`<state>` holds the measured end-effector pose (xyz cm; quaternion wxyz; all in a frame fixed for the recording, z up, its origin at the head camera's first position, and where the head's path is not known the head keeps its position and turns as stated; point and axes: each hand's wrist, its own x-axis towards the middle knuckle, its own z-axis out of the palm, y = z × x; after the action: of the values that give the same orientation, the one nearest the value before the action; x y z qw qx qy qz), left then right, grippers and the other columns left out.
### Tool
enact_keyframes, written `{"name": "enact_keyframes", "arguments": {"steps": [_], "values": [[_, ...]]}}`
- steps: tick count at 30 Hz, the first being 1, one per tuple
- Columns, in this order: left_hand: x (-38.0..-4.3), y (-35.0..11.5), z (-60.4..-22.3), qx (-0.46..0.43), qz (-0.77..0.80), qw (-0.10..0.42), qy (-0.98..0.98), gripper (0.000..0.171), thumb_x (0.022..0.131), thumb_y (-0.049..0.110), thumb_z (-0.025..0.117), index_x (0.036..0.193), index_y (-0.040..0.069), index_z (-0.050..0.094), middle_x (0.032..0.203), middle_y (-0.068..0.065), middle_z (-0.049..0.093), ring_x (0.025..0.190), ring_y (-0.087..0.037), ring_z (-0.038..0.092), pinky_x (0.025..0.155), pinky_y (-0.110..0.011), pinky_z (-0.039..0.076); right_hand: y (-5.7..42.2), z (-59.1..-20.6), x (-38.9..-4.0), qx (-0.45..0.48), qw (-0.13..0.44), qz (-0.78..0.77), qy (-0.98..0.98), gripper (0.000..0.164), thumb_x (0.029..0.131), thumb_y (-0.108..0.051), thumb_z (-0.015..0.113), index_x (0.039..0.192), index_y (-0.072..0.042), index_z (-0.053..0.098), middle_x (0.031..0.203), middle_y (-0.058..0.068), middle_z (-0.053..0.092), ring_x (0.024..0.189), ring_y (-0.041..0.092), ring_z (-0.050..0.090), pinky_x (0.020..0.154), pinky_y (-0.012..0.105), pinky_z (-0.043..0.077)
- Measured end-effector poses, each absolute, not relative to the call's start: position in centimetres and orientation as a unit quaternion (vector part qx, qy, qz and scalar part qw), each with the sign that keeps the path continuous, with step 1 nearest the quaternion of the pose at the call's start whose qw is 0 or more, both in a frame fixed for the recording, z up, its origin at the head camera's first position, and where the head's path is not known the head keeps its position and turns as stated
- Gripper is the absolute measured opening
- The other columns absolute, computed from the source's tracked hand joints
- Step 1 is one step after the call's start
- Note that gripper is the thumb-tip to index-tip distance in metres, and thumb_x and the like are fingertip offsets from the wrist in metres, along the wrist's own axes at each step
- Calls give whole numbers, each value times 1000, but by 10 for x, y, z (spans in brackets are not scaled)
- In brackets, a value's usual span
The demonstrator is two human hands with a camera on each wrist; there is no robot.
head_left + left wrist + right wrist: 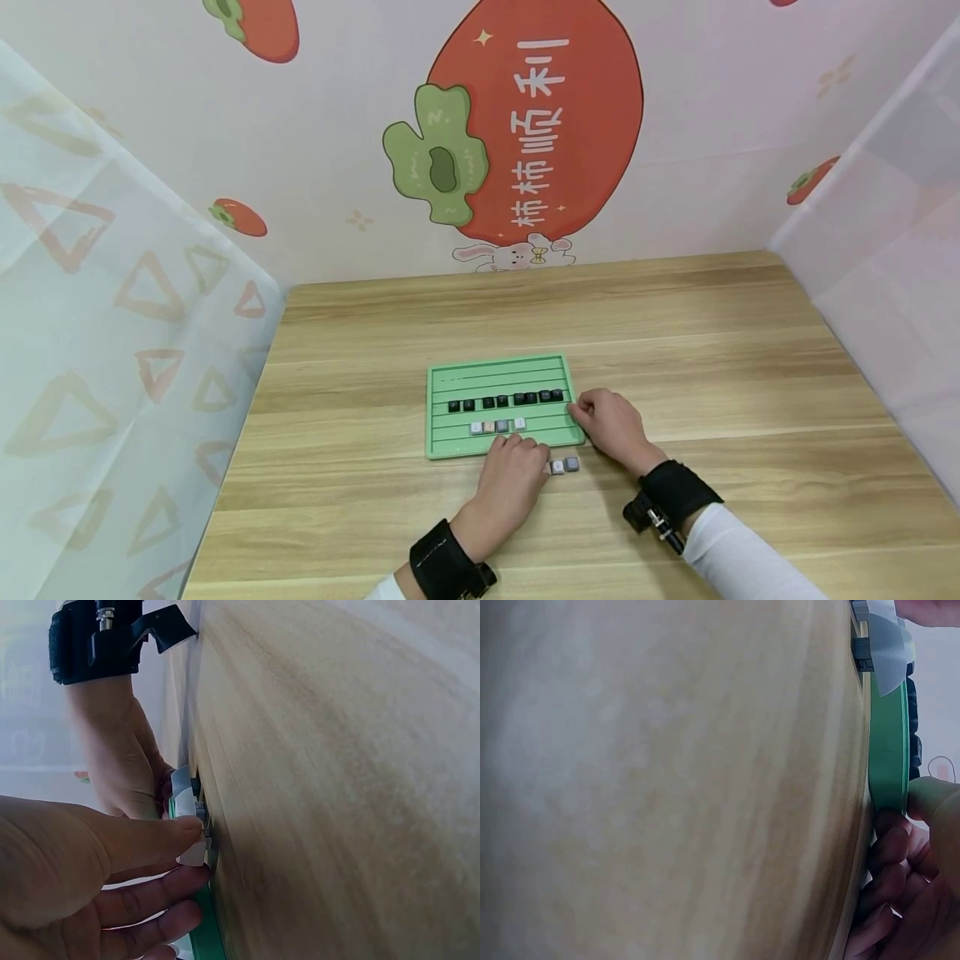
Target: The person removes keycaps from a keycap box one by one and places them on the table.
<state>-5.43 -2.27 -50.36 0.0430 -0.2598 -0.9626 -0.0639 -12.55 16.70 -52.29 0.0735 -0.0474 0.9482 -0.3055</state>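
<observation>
A light green ridged board [495, 372] lies on the table. Across its middle runs a row of black keycaps [531, 398]; several white, grey and beige keycaps [502, 427] sit on a lower ridge. At the board's front edge my left hand [512, 479] pinches a white keycap [193, 853] between thumb and finger, best seen in the left wrist view. Loose light keycaps [572, 464] stand on the table just right of those fingers. My right hand [615, 427] grips the board's right edge, thumb at the top and the other fingers curled low against the side.
The wooden table [360, 333] extends around the board on all sides. A printed cloth [330, 167] hangs behind it, and pale cloth walls [112, 333] border the left and right. Both wrists wear black camera straps [678, 492].
</observation>
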Motion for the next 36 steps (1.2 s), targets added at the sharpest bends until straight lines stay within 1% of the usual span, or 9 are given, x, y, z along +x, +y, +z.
{"name": "enact_keyframes", "arguments": {"steps": [9, 17, 26, 32, 36], "values": [[-54, -22, -502, -258, -58, 37, -964, 18, 80, 34, 86, 86, 21, 75, 77, 7, 70, 71, -13, 62, 64, -26, 40, 167, -523, -125, -47, 73, -304, 949, 44, 97, -26, 65, 58, -17, 47, 53, -7, 35, 51, 11, 37, 51, 25, 26], [-55, -22, -500, -250, -70, 18, -966, 22, 80, 36, 85, 91, 18, 76, 80, 6, 72, 75, -14, 65, 68, -29, 43, 167, -523, -125, -47, 76, -304, 948, 44, 98, -26, 65, 58, -16, 48, 53, -7, 35, 51, 11, 38, 51, 25, 26], [-56, -24, -498, -253, -83, 40, -963, 21, 80, 35, 85, 90, 19, 75, 82, 5, 72, 77, -15, 66, 70, -30, 44, 166, -522, -125, -44, 77, -302, 949, 44, 98, -27, 65, 59, -16, 49, 53, -7, 36, 51, 11, 38, 51, 25, 26], [-57, -23, -496, -250, -90, 53, -963, 22, 82, 38, 84, 89, 19, 75, 82, 6, 73, 78, -15, 67, 72, -31, 45, 167, -522, -125, -44, 76, -302, 949, 42, 97, -27, 65, 59, -16, 52, 52, -7, 38, 51, 11, 40, 50, 25, 27], [-58, -22, -495, -245, -98, 53, -963, 23, 84, 40, 81, 89, 18, 75, 83, 4, 74, 79, -15, 67, 73, -32, 45, 167, -522, -126, -46, 78, -300, 950, 42, 98, -27, 65, 59, -16, 51, 53, -7, 37, 51, 11, 39, 51, 25, 27]]}}
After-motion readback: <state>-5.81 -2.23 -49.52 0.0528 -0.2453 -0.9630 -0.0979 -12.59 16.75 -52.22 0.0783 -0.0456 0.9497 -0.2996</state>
